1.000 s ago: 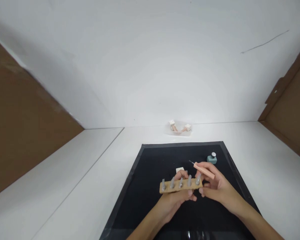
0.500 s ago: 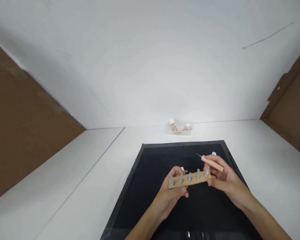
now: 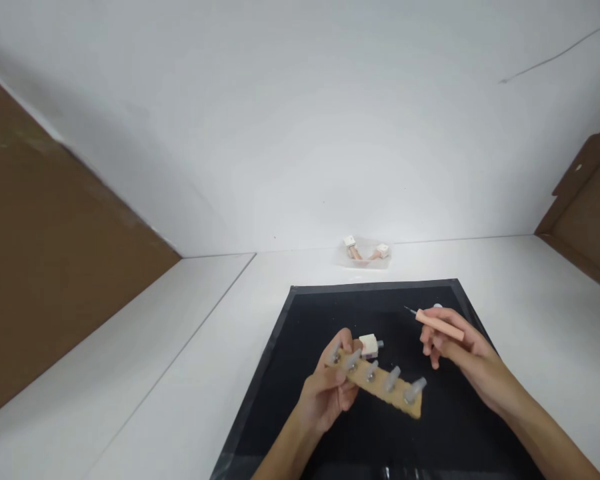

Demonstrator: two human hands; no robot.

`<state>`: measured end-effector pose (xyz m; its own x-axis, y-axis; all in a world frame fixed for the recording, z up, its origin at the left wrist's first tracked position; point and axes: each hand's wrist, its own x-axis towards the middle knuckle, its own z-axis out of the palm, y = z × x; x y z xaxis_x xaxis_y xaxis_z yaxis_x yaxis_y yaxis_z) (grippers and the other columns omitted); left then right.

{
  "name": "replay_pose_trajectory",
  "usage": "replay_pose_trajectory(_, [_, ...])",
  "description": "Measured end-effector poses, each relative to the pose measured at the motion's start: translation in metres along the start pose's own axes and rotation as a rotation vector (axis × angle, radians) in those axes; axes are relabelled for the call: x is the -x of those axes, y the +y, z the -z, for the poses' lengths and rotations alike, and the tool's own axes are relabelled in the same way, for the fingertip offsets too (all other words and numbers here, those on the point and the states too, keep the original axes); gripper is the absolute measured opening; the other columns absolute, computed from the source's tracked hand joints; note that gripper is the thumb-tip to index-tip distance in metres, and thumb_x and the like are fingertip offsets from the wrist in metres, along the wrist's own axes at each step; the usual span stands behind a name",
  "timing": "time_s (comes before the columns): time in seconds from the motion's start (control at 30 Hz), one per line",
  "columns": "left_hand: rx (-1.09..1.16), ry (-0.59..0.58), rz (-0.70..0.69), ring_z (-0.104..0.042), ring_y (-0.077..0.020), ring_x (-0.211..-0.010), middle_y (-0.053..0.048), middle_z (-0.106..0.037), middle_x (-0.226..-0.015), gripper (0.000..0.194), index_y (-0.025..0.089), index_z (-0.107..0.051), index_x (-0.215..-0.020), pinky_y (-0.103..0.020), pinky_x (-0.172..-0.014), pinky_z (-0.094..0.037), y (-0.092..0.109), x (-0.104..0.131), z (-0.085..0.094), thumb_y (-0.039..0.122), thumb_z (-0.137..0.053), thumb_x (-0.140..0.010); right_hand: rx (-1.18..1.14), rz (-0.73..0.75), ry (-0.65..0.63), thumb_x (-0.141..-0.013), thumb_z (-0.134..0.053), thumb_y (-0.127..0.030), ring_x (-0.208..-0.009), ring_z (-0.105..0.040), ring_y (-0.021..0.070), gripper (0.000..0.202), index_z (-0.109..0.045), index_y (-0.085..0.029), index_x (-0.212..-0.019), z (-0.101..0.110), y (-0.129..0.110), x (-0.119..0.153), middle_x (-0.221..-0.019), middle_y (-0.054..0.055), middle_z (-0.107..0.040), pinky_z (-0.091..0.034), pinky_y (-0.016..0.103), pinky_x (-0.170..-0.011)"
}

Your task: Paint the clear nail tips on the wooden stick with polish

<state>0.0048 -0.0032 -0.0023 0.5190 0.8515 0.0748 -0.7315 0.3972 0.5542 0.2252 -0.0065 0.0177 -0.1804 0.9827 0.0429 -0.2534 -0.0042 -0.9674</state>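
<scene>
In the head view, my left hand (image 3: 324, 395) is closed around one end of a tan strip (image 3: 401, 398) that tilts down to the right. Several translucent grey nail tips (image 3: 415, 391) stand in a row along it. My right hand (image 3: 457, 343), apart from the strip, grips a thin brush with a peach handle (image 3: 443, 325), its fine tip pointing left. Just behind the strip, a small white cube-shaped bottle (image 3: 368, 345) with a grey neck lies on the black mat (image 3: 275, 420), partly hidden by my left fingers.
A clear plastic tray (image 3: 364, 263) by the back wall holds white cubes with peach handles. A small white round thing (image 3: 438, 306) shows behind my right hand. Brown cardboard panels (image 3: 70, 253) stand at both sides of the white table (image 3: 180, 347).
My right hand has come off the strip and moved right with the brush. My left hand has tipped the strip's right end downward, and more of the white bottle shows.
</scene>
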Motion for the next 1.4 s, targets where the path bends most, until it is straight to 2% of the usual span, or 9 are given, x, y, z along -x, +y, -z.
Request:
replay_pose_trajectory(0.07, [-0.004, -0.050, 0.046, -0.038, 0.0009, -0.042, 0.005, -0.046, -0.068, 0.022, 0.017, -0.052, -0.078, -0.006, -0.033, -0.041, -0.005, 0.000, 0.002, 0.014, -0.070, -0.065, 0.104, 0.041, 0.031, -0.083, -0.060, -0.041, -0.061, -0.055, 0.0114, 0.023, -0.067, -0.026, -0.098, -0.001, 0.008, -0.001, -0.075, 0.002, -0.057, -0.048, 0.022, -0.052])
replay_pose_trajectory(0.13, [-0.009, -0.092, 0.105, -0.040, -0.0006, -0.043, 0.005, -0.045, -0.066, 0.023, 0.017, -0.053, -0.080, -0.008, -0.033, -0.043, -0.013, 0.000, 0.004, 0.013, -0.070, -0.065, 0.186, 0.070, 0.012, -0.083, -0.058, -0.043, -0.060, -0.056, 0.0111, 0.025, -0.069, -0.023, -0.092, -0.005, 0.019, -0.001, -0.085, 0.004, -0.059, -0.049, 0.024, -0.052])
replay_pose_trajectory(0.33, [0.016, -0.099, 0.275, -0.044, -0.0002, -0.040, 0.006, -0.046, -0.067, 0.030, 0.016, -0.050, -0.079, -0.012, -0.035, -0.049, -0.035, -0.002, 0.010, 0.010, -0.072, -0.060, 0.315, -0.023, 0.009, -0.079, -0.058, -0.051, -0.059, -0.057, 0.0108, 0.034, -0.069, -0.019, -0.081, -0.011, 0.038, -0.005, -0.102, 0.010, -0.063, -0.048, 0.024, -0.051])
replay_pose_trajectory(0.5, [0.029, -0.102, 0.350, -0.043, -0.0007, -0.040, 0.006, -0.048, -0.064, 0.029, 0.015, -0.049, -0.075, -0.013, -0.035, -0.049, -0.038, -0.003, 0.012, 0.008, -0.072, -0.058, 0.376, -0.098, 0.066, -0.074, -0.062, -0.047, -0.060, -0.055, 0.0130, 0.030, -0.070, -0.019, -0.085, -0.006, 0.043, -0.015, -0.105, 0.010, -0.065, -0.048, 0.025, -0.049])
replay_pose_trajectory(0.8, [0.010, -0.067, 0.387, -0.044, -0.0012, -0.039, 0.006, -0.050, -0.064, 0.030, 0.015, -0.049, -0.074, -0.014, -0.034, -0.048, -0.040, -0.002, 0.017, 0.006, -0.071, -0.055, 0.372, -0.134, 0.012, -0.074, -0.061, -0.040, -0.061, -0.057, 0.0138, 0.028, -0.070, -0.019, -0.090, -0.006, 0.050, -0.015, -0.107, 0.010, -0.067, -0.048, 0.025, -0.050])
replay_pose_trajectory(0.9, [-0.081, 0.006, 0.413, -0.044, -0.0013, -0.039, 0.006, -0.050, -0.062, 0.029, 0.015, -0.050, -0.074, -0.014, -0.035, -0.047, -0.041, -0.004, 0.016, 0.007, -0.070, -0.056, 0.391, -0.112, 0.035, -0.074, -0.062, -0.037, -0.062, -0.058, 0.0144, 0.025, -0.071, -0.020, -0.089, -0.005, 0.047, -0.014, -0.108, 0.009, -0.067, -0.048, 0.026, -0.051])
replay_pose_trajectory(1.03, [-0.260, 0.106, 0.473, -0.051, -0.0053, -0.050, 0.005, -0.051, -0.061, 0.029, 0.016, -0.051, -0.072, -0.015, -0.042, -0.050, -0.042, -0.007, 0.013, 0.007, -0.071, -0.054, 0.382, -0.086, 0.082, -0.076, -0.061, -0.036, -0.058, -0.056, 0.0124, 0.022, -0.072, -0.021, -0.088, -0.003, 0.045, -0.014, -0.109, 0.008, -0.066, -0.049, 0.026, -0.050])
replay_pose_trajectory(1.23, [-0.476, 0.137, 0.499, -0.055, -0.0078, -0.061, 0.004, -0.054, -0.067, 0.031, 0.016, -0.051, -0.078, -0.020, -0.053, -0.053, -0.043, -0.012, 0.014, 0.018, -0.075, -0.058, 0.373, -0.075, 0.138, -0.075, -0.062, -0.040, -0.055, -0.054, 0.0108, 0.025, -0.073, -0.019, -0.083, 0.003, 0.044, -0.016, -0.108, 0.010, -0.065, -0.047, 0.025, -0.046])
replay_pose_trajectory(1.4, [-0.795, 0.240, 0.441, -0.048, -0.0069, -0.053, 0.006, -0.054, -0.065, 0.039, 0.017, -0.049, -0.087, -0.019, -0.043, -0.048, -0.039, -0.012, 0.020, 0.019, -0.075, -0.057, 0.373, -0.078, 0.139, -0.075, -0.062, -0.041, -0.055, -0.054, 0.0107, 0.025, -0.072, -0.019, -0.082, 0.003, 0.043, -0.015, -0.107, 0.010, -0.064, -0.047, 0.025, -0.047])
